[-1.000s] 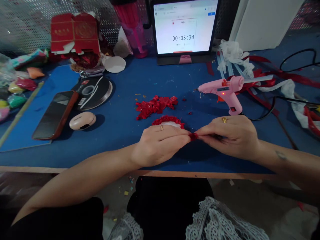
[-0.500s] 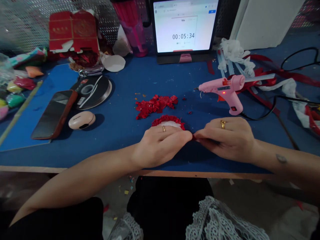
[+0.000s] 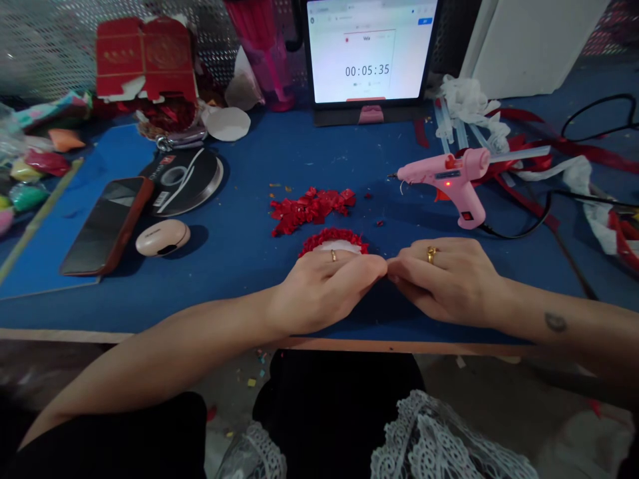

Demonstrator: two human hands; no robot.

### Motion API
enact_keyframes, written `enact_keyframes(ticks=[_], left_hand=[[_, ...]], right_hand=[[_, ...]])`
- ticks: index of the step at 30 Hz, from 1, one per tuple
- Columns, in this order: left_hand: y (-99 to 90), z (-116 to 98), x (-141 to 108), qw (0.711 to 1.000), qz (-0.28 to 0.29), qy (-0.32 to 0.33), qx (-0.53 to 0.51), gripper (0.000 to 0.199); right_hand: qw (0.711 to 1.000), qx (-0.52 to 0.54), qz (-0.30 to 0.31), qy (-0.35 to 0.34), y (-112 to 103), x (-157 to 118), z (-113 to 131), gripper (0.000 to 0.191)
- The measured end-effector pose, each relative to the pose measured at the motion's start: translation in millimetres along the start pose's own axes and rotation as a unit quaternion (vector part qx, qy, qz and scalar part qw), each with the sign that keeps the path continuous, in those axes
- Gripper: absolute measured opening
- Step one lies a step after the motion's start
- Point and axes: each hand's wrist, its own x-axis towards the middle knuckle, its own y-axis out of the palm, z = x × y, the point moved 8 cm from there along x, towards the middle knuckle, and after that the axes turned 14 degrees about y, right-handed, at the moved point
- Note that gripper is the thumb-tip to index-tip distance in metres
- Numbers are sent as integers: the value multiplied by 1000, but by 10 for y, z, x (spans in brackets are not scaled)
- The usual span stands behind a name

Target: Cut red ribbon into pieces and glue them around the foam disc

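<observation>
My left hand (image 3: pixel 332 289) is closed, thumb and fingers pinched together at the tips. Against them press the closed fingertips of my right hand (image 3: pixel 444 283). A small red piece showed between the two pinches a moment ago; now the fingers hide nearly all of it. Just behind my left hand, partly covered by it, lies a white disc (image 3: pixel 342 247) edged with a ruffled red border (image 3: pixel 329 235). Beyond that is a loose pile of crumpled red ribbon pieces (image 3: pixel 312 209).
A pink glue gun (image 3: pixel 449 176) with its light on rests at the right, its cord trailing rightwards. Left are a phone (image 3: pixel 107 226), an earbud case (image 3: pixel 163 238) and a ribbon spool (image 3: pixel 187 181). At the back stands a tablet (image 3: pixel 369 56) showing a timer. Ribbons (image 3: pixel 534 150) tangle far right.
My fingertips have drawn together, and the red piece between them is now mostly hidden. My right hand has shifted slightly left. The things on the table stay where they were.
</observation>
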Motion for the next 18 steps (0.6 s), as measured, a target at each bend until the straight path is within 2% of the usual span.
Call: enact_keyframes(ticks=[8,14,18], left_hand=[[25,10,27,1000,6,-15,-8,7],[73,14,23,999,32,-17,-23,9],[36,42,32,999,6,-20,-38,6]], right_hand=[[1000,2,7,-20,2,24,68,13],[999,6,16,-33,20,5,88,11],[999,49,21,-3,25,0,17,11]])
